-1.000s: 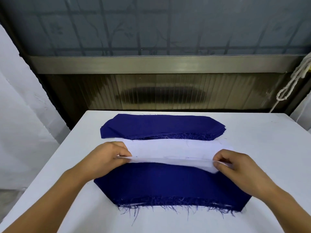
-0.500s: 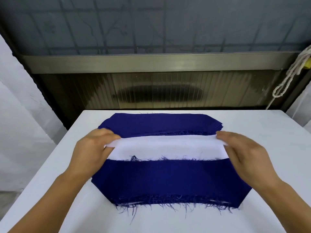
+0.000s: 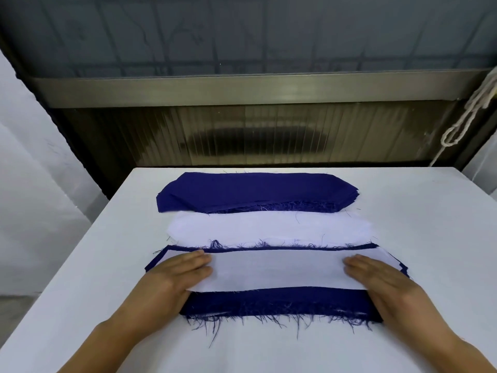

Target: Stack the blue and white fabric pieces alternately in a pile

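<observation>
**White piece laid on the near blue pile, both hands flat on it**

A white table (image 3: 403,238) fills most of the scene, running back to a dark ribbed panel (image 3: 255,135) with a brushed metal rail (image 3: 242,88) above it. A pale knotted rope (image 3: 468,114) hangs at the far right, beside the table's back corner.

Three groups of fabric lie across the table in rows. Farthest back sits the blue stack (image 3: 255,191) — several long blue pieces piled together, their edges slightly fanned at both ends, loose threads along the near side. Just in front of it, touching its near edge, lies the white stack (image 3: 269,228), flat and pale against the tabletop. Nearest the person is the mixed pile (image 3: 279,301), whose blue layer shows as a wide frayed band along the front and a thin line along the back.

On top of that pile rests the white piece (image 3: 277,269), set toward the back edge so the blue front band stays uncovered. Its ends reach almost to the angled blue corners on either side.

The left hand (image 3: 172,278) lies on the left end of the white piece, fingers straight and together, pressing down — nothing gripped. The right hand (image 3: 382,281) mirrors it on the right end, fingers likewise extended flat on the cloth, with its heel over the blue layer's right corner.
</observation>
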